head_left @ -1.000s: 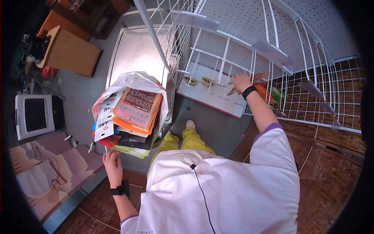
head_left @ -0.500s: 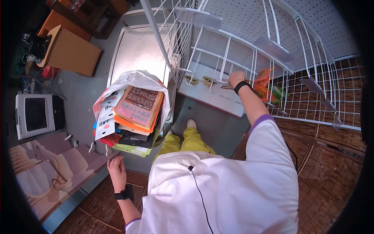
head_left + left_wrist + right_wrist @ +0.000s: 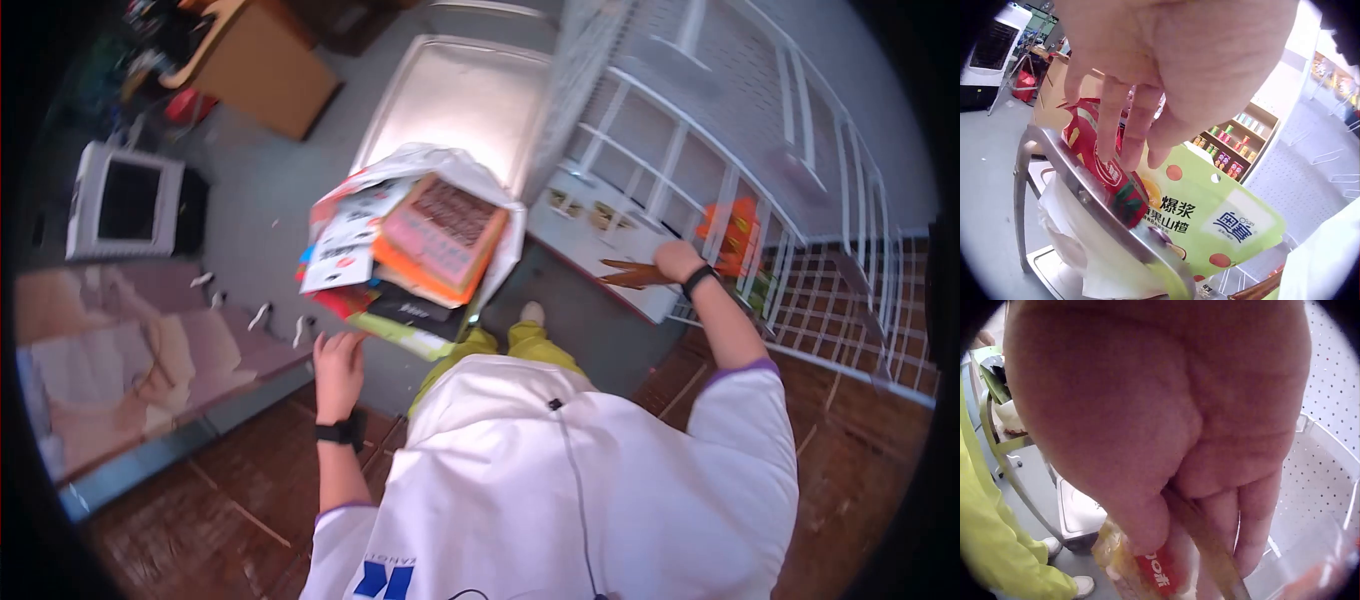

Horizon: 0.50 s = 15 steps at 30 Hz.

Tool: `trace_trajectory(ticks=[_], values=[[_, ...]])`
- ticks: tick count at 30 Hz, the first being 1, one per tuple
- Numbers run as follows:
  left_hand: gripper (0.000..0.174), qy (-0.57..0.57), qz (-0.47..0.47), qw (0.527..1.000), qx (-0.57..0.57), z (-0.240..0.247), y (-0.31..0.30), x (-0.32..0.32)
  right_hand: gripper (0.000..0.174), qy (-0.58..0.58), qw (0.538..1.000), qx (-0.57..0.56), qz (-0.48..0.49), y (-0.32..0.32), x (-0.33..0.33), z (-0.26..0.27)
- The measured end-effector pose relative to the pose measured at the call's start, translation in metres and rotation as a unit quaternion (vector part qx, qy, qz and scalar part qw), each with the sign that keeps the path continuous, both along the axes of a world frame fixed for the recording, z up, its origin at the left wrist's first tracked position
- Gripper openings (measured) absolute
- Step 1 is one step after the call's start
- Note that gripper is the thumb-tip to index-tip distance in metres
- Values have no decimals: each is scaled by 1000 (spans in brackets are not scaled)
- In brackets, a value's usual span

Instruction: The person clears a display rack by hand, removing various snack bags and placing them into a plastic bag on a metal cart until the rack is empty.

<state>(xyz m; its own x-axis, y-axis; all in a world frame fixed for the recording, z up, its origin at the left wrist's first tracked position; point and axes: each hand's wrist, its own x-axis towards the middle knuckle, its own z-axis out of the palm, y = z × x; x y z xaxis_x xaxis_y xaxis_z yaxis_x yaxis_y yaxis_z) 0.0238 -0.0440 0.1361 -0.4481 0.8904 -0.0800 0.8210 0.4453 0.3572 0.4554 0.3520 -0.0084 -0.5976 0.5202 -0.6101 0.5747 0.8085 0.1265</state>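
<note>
In the head view my right hand [image 3: 680, 262] pinches brown-orange packets [image 3: 635, 274] above the white bottom shelf. The right wrist view shows thumb and fingers of the hand [image 3: 1166, 425] closed on a packet with a red label [image 3: 1161, 572]. My left hand [image 3: 338, 375] is beside the front edge of a filled white plastic bag [image 3: 508, 225]. From the left wrist, the hand's [image 3: 1172, 69] fingers hang loosely over a red packet [image 3: 1094, 140] and a green package [image 3: 1229, 219]; whether they touch is unclear.
The bag stands on a metal cart [image 3: 455, 105]. Orange packages [image 3: 735, 235] hang on the wire rack [image 3: 840, 335] at right. Two small packets [image 3: 605, 216] sit by the bottom shelf. A white appliance [image 3: 125, 200] and a patterned board [image 3: 130, 350] are at left.
The head view has shifted and turned. My right hand has drawn back from the rack with the brown-orange packets, now plainly visible. My left hand has moved back near the bag's edge.
</note>
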Motion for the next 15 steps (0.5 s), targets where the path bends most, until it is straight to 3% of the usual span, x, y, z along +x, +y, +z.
trace_trajectory(ticks=[3,7,10,13,15], values=[[14,40,5,997,64,1,7,-11,19,24,999,-1,31,-18,-10,0],[15,68,3,994,84,36,34,-24,20,33,999,-14,27,-56,-48,43],[14,63,-4,988,140,53,58,-46,20,71,995,-58,-24,-81,-70,80],[20,55,-45,991,110,60,91,-77,17,99,987,-115,-43,-99,-87,128],[25,109,-152,976,111,58,120,-94,16,139,973,-156,-98,-110,-95,167]])
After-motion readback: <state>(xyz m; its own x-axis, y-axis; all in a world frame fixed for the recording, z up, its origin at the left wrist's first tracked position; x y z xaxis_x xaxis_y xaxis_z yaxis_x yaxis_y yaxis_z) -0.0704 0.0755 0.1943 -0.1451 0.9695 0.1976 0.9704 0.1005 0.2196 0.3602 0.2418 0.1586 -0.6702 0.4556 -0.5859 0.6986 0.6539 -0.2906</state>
